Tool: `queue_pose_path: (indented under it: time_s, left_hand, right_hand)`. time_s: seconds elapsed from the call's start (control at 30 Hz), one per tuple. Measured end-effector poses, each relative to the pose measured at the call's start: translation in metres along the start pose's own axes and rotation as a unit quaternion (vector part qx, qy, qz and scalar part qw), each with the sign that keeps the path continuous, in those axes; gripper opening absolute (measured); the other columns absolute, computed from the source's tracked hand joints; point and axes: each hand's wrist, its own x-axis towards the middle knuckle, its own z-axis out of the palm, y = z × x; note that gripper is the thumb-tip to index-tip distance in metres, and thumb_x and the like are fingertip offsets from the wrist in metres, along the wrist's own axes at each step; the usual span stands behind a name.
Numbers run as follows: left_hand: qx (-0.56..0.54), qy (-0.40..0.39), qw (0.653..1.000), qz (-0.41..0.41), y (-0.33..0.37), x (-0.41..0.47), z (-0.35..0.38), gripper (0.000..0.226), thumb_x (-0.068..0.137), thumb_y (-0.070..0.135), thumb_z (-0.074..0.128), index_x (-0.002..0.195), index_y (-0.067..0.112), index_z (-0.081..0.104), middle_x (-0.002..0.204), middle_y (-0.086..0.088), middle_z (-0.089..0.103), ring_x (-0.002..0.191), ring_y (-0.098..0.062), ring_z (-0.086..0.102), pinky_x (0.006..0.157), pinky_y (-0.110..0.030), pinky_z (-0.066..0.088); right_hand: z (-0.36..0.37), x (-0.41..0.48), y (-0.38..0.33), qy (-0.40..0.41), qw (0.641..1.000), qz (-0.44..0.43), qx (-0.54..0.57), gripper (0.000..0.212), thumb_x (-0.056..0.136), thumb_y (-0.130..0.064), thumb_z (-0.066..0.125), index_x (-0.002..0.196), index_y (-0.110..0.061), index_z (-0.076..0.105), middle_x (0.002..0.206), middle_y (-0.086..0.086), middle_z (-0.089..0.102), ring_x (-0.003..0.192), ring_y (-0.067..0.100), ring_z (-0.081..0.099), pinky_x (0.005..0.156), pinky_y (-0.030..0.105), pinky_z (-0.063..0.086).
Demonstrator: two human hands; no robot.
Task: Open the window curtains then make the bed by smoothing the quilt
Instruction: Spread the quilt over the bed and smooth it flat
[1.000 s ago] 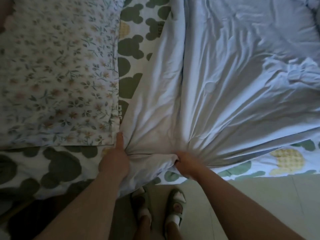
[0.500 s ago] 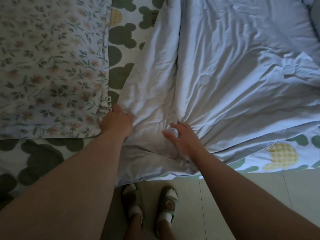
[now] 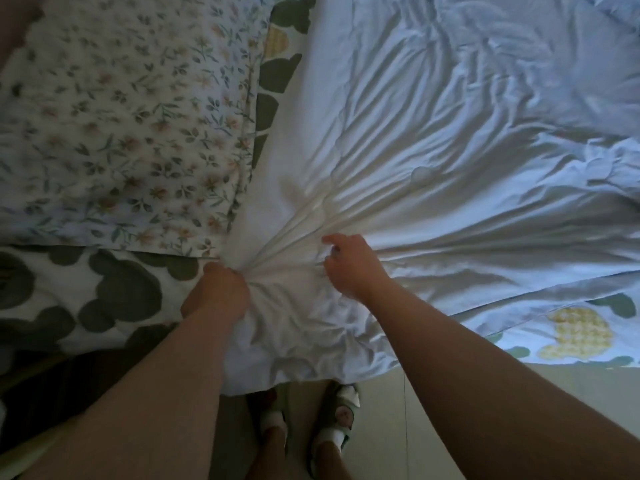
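Head view, taken downward over the side of a bed. Quilt point(image 3: 433, 150): pale, plain and heavily creased, spread over the centre and right of the bed, with its near corner bunched and hung over the bed edge toward the floor point(image 3: 460, 403). Left grip point(image 3: 216, 292): closed in a fist round a gathered bunch of the quilt at its left edge, just beside the near corner of the pillow point(image 3: 121, 116). Right grip point(image 3: 353, 268): set on the quilt a little to the right of the left grip, fingers curled and pinching a fold of the fabric, the forefinger less bent than the rest. Creases are seen fanned out from the stretch of quilt between the two grips, upward and rightward across the bed. Pillow: floral print, laid flat at upper left, the quilt's left edge run alongside it. Bed sheet point(image 3: 114, 289): white with large dark green bear shapes and yellow checked ones, exposed below the pillow and at lower right beside the quilt. Sandals point(image 3: 337, 420): worn with white socks, planted on the floor below the hanging quilt corner.
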Motion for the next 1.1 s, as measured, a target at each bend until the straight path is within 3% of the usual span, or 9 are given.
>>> queue_pose_path:
  time_s: [0.2,0.3,0.37,0.43,0.63,0.77,0.87,0.97,1.1]
  left_hand:
    - [-0.125,-0.048,0.991,0.012,0.02,0.011,-0.018,0.066,0.076,0.04,0.06,0.128,0.002,0.046,0.128,-0.019,0.054,0.114,-0.036,0.053,0.101,-0.045,0.043]
    - [-0.215,-0.003,0.975,0.048,0.031,0.018,-0.025,0.062,0.091,0.043,0.053,0.134,-0.001,0.046,0.134,-0.019,0.05,0.122,-0.036,0.048,0.101,-0.038,0.038]
    - [-0.234,0.038,0.969,0.069,0.029,0.021,-0.025,0.053,0.096,0.037,0.046,0.122,-0.009,0.055,0.116,-0.028,0.058,0.111,-0.042,0.053,0.09,-0.042,0.043]
    - [-0.268,0.045,0.959,0.08,0.021,0.021,-0.022,0.044,0.095,0.031,0.05,0.109,-0.009,0.061,0.089,-0.021,0.06,0.096,-0.043,0.056,0.075,-0.039,0.045]
    - [-0.273,0.037,0.954,0.117,0.007,0.03,-0.024,0.014,0.089,0.02,0.062,0.088,0.009,0.054,0.074,0.006,0.05,0.065,-0.011,0.047,0.053,-0.02,0.033]
    - [-0.238,0.03,0.958,0.155,0.006,0.035,-0.021,0.017,0.087,0.016,0.063,0.078,0.013,0.049,0.07,0.005,0.051,0.06,-0.007,0.045,0.051,-0.02,0.033]
    - [-0.225,0.025,0.955,0.192,0.004,0.035,-0.014,0.029,0.087,0.012,0.061,0.067,0.017,0.04,0.065,0.003,0.049,0.059,-0.012,0.044,0.05,-0.022,0.034]
    - [-0.203,0.024,0.956,0.212,-0.007,0.04,-0.009,0.026,0.088,0.01,0.058,0.069,0.014,0.041,0.066,0.002,0.046,0.062,-0.015,0.043,0.05,-0.023,0.032]
    - [-0.206,0.072,0.956,0.194,-0.016,0.04,-0.016,0.031,0.088,0.009,0.056,0.066,0.021,0.038,0.065,0.007,0.043,0.058,-0.01,0.041,0.049,-0.017,0.028]
  right_hand:
    - [-0.001,0.013,-0.026,0.026,0.993,-0.095,-0.062,0.047,0.096,-0.013,0.041,0.142,-0.022,0.04,0.144,0.008,0.033,0.122,0.025,0.049,0.103,0.033,0.04]
    - [0.0,0.036,-0.054,0.063,0.98,-0.154,-0.108,0.053,0.096,-0.01,0.041,0.146,-0.024,0.031,0.149,0.008,0.026,0.125,0.027,0.046,0.101,0.038,0.042]
    - [-0.001,0.053,-0.074,0.084,0.962,-0.198,-0.171,0.054,0.096,-0.008,0.04,0.147,-0.025,0.03,0.153,0.008,0.021,0.129,0.029,0.042,0.102,0.041,0.041]
    - [-0.002,0.07,-0.093,0.085,0.926,-0.246,-0.274,0.05,0.095,-0.007,0.037,0.143,-0.02,0.038,0.152,0.009,0.026,0.129,0.031,0.039,0.102,0.041,0.037]
    - [0.008,0.101,-0.117,0.03,0.829,-0.279,-0.484,0.031,0.097,-0.015,0.037,0.119,-0.013,0.058,0.117,0.009,0.061,0.11,0.028,0.055,0.095,0.034,0.036]
    - [0.004,0.107,-0.117,-0.042,0.84,-0.214,-0.496,0.052,0.098,-0.019,0.038,0.148,-0.026,0.025,0.109,0.006,0.053,0.109,0.03,0.056,0.079,0.033,0.038]
    - [0.009,0.126,-0.115,-0.054,0.845,-0.131,-0.515,0.042,0.097,-0.016,0.042,0.139,-0.015,0.042,0.13,0.013,0.048,0.12,0.032,0.049,0.09,0.042,0.044]
    - [0.004,0.141,-0.114,-0.021,0.893,-0.05,-0.446,0.038,0.096,-0.012,0.043,0.133,-0.005,0.047,0.131,0.019,0.044,0.122,0.033,0.046,0.094,0.042,0.044]
    - [0.0,0.14,-0.135,0.086,0.95,-0.129,-0.271,0.033,0.097,-0.008,0.037,0.128,-0.003,0.048,0.127,0.019,0.05,0.114,0.034,0.054,0.091,0.037,0.043]
